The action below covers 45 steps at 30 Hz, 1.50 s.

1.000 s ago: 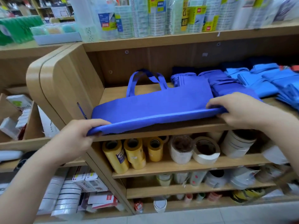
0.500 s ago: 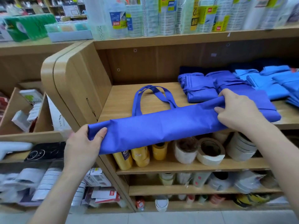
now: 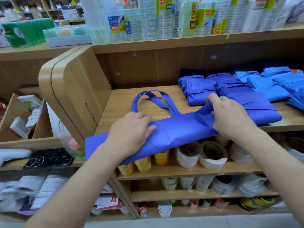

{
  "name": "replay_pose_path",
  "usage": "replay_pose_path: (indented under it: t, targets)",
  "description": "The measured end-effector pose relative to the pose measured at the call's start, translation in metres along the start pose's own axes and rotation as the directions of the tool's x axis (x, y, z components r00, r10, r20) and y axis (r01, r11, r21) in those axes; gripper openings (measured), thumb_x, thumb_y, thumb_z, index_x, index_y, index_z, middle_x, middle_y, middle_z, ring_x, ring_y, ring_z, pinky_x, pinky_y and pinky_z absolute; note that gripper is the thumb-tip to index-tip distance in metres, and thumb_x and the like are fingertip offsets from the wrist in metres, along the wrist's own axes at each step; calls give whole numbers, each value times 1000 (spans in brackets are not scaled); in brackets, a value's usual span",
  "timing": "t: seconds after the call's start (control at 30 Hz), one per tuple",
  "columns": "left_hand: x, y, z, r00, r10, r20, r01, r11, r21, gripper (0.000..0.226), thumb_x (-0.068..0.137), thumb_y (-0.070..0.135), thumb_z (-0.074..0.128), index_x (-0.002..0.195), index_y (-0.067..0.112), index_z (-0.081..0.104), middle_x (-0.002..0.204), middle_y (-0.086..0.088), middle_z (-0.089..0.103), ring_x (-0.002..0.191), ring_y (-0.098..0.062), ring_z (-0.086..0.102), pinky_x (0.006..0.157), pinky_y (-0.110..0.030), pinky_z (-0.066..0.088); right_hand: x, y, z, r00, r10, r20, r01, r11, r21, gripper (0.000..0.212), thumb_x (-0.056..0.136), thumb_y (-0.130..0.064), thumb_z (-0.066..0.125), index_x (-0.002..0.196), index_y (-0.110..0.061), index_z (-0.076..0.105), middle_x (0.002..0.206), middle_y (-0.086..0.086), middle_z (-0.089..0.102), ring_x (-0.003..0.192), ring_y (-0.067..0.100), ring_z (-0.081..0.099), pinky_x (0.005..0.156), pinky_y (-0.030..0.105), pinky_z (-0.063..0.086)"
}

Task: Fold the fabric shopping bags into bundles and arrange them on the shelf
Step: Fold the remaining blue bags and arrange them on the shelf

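A royal-blue fabric bag (image 3: 179, 129), folded into a long strip, lies across the front edge of the wooden shelf (image 3: 148, 102), its left end hanging past the edge and its handles (image 3: 153, 100) looped back on the board. My left hand (image 3: 131, 134) rests over the strip left of centre, fingers curled on the fabric. My right hand (image 3: 230, 116) grips the strip right of centre, bunching the cloth. Folded dark-blue bundles (image 3: 197, 89) and light-blue bundles (image 3: 266, 84) lie at the shelf's right.
Tape rolls (image 3: 212, 153) and yellow rolls (image 3: 143, 163) fill the shelf below. Packaged goods (image 3: 164, 17) line the shelf above. A black phone (image 3: 49, 158) lies on the lower left shelf, with boxes (image 3: 28, 102) in the bin above it.
My left hand slid from the strip's left end toward its middle. My right hand shifted left and bunched the fabric. The strip settled lower on the shelf edge.
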<state>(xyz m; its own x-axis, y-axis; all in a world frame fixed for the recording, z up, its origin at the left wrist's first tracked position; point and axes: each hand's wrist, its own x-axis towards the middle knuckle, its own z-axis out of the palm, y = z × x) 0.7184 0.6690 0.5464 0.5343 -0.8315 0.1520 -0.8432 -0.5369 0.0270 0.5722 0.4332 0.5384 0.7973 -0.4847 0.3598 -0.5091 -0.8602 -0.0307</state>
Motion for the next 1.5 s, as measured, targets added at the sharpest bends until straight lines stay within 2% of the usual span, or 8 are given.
replay_pose_path:
  t: [0.43, 0.63, 0.73, 0.8, 0.97, 1.17, 1.3, 1.5]
  targets:
    - [-17, 22, 15, 984, -177, -8, 164, 922, -350, 26, 80, 31, 73, 70, 23, 50, 63, 10, 55, 70, -14, 53, 63, -33, 42, -8, -4, 1, 950, 34, -311, 117, 883, 454, 50, 85, -12, 68, 131, -19, 47, 106, 9, 54, 90, 32, 55, 75, 43, 49]
    - [-43, 20, 3, 913, -59, 403, 311, 740, -596, 7, 92, 31, 65, 99, 30, 65, 73, 10, 71, 63, -4, 61, 70, -29, 51, 8, -28, -44, 938, -142, -315, 316, 724, 613, 88, 77, -3, 78, 149, -28, 36, 101, -3, 56, 88, -2, 49, 89, 11, 38]
    - [-51, 25, -11, 986, -162, -40, 152, 970, -189, 17, 85, 45, 66, 85, 28, 67, 72, 12, 67, 76, -8, 62, 71, -30, 49, 8, -44, -58, 952, -263, -157, 290, 606, 741, 85, 81, -1, 75, 147, -37, 38, 92, -12, 65, 88, 7, 62, 84, 17, 49]
    - [-48, 26, -27, 919, -90, -384, -26, 958, -287, 20, 79, 45, 71, 92, 31, 64, 86, 20, 62, 86, -4, 58, 75, -23, 45, 8, -53, -61, 929, -359, -92, 303, 590, 749, 83, 81, 0, 74, 146, -39, 40, 91, -9, 68, 91, 9, 64, 84, 22, 52]
    - [-17, 15, -9, 988, 89, 128, 43, 637, -770, 31, 90, 36, 61, 119, 24, 62, 117, 4, 69, 110, -13, 64, 96, -46, 51, 7, -75, -68, 853, -511, -110, 428, 561, 708, 71, 79, 5, 71, 137, -30, 51, 92, -10, 69, 95, 11, 63, 86, 26, 50]
    - [-4, 18, -2, 950, -240, -199, -85, 414, -906, 28, 88, 2, 66, 88, 30, 69, 79, 18, 73, 76, 3, 67, 72, -21, 54, 1, -72, -45, 984, -132, -116, 157, 368, 916, 91, 81, -28, 79, 151, -36, 22, 120, -4, 57, 117, 6, 55, 96, 22, 46]
    - [13, 16, -9, 926, -345, -152, -68, 242, -968, 20, 96, 2, 56, 98, 19, 66, 89, 9, 76, 86, -8, 71, 76, -28, 57, -16, -94, -7, 991, -119, 57, -49, 72, 996, 40, 91, -6, 66, 126, -21, 55, 111, -1, 71, 106, 17, 68, 92, 43, 55]
    - [18, 6, -5, 988, -154, -10, 56, 420, -906, 38, 93, 4, 61, 117, 32, 54, 115, 7, 69, 103, -11, 67, 80, -29, 53, 4, -106, -1, 969, 244, -30, -8, 152, 988, 16, 88, -10, 70, 94, -20, 60, 91, -5, 68, 83, 11, 65, 78, 36, 55]
